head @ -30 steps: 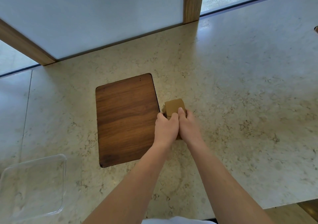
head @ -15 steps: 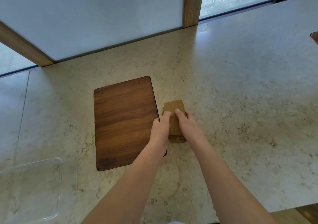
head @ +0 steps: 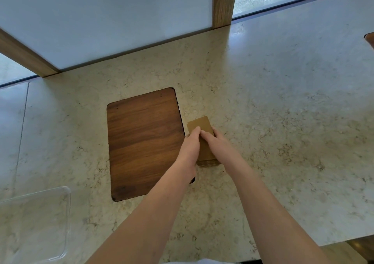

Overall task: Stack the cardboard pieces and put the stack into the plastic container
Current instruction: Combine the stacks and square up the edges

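A stack of brown cardboard pieces (head: 200, 124) rests on the marble counter just right of the wooden board. My left hand (head: 190, 146) presses against the stack's left side, fingers lying over its top. Along the right side sits my right hand (head: 215, 142), its fingers also on top. Both hands clasp the stack between them. Its corrugated near edge shows between my wrists. The clear plastic container (head: 67, 219) lies at the lower left, partly out of frame, with nothing visible inside.
A dark wooden board (head: 141, 142) is set into the beige marble counter (head: 283, 122) left of the stack. A frosted panel and wooden posts run along the back. The counter's front edge is at the lower right.
The view has shifted slightly, so the container sits lower left. My hands have slid back along the stack, showing more of its top and near edge.
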